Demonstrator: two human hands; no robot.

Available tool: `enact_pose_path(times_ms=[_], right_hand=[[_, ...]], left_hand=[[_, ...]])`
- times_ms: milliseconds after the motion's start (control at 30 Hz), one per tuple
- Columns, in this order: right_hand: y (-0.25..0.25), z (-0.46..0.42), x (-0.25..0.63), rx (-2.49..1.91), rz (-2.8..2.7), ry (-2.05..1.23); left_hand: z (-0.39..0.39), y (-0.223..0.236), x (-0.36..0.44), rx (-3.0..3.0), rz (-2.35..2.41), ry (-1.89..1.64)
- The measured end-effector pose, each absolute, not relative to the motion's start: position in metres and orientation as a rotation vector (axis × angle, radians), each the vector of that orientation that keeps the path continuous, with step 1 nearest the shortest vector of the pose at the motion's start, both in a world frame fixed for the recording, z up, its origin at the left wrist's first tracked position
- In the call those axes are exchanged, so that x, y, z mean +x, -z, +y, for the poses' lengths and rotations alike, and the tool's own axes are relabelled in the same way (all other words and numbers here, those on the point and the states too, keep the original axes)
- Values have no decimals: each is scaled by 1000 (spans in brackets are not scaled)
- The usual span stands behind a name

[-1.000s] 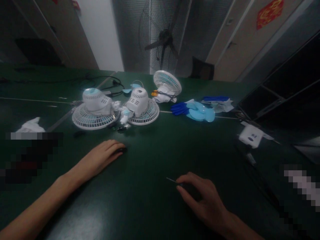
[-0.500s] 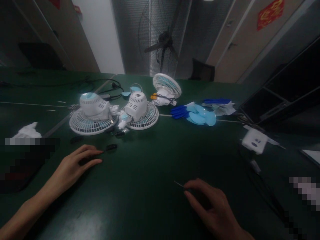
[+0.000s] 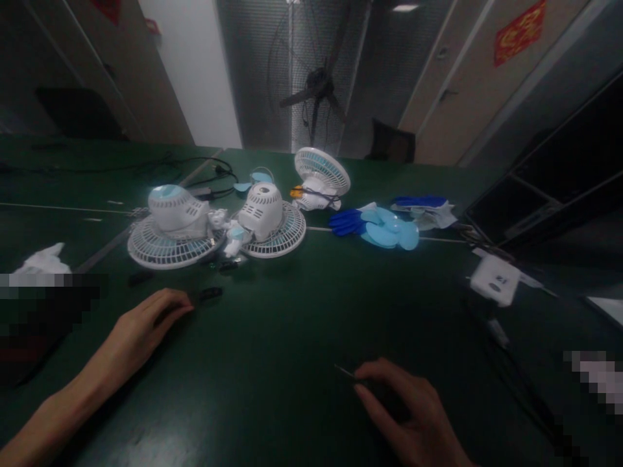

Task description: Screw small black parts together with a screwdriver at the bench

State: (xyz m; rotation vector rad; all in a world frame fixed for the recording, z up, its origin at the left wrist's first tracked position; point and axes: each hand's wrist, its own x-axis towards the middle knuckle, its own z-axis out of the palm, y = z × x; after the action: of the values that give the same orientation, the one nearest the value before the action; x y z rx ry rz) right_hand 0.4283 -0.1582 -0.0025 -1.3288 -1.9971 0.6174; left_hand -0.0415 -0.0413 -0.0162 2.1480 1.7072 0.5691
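My left hand (image 3: 153,318) rests low over the green table, thumb and fingertips pinched together. Whatever lies between those fingertips, if anything, is too small to make out. Just beyond them is a small black part (image 3: 211,293). On the right, my right hand (image 3: 402,405) holds a small screwdriver (image 3: 344,371) between thumb and forefinger; its thin metal shaft points left, and its handle is mostly hidden. Ahead of my left hand, two white fans, the left fan (image 3: 178,220) and the middle fan (image 3: 263,217), lie with their grilles down.
A third fan (image 3: 318,178) lies tilted farther back. Light-blue fan blades (image 3: 389,228) sit beside a blue glove (image 3: 346,222). A white box-shaped device (image 3: 495,280) with a cable stands at the right. Crumpled white material (image 3: 43,261) is at the left, and black cables run along the back left.
My left hand's thumb and fingers have closed from apart into a pinch. My right hand still holds the screwdriver, slightly lower in view. The camera view has shifted a little.
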Motion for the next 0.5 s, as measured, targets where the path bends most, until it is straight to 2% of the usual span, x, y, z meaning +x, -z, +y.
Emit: enact_pose_path(times_ms=[133, 300, 500], right_hand=[[2, -157, 428, -1350, -1989, -619], [2, -154, 426, -1344, -1967, -635], [1, -157, 426, -1358, -1951, -637]], left_hand=[[-39, 11, -36, 1932, 1858, -704], [-34, 3, -16, 1682, 1758, -987], [-37, -3, -7, 1621, 1746, -959]])
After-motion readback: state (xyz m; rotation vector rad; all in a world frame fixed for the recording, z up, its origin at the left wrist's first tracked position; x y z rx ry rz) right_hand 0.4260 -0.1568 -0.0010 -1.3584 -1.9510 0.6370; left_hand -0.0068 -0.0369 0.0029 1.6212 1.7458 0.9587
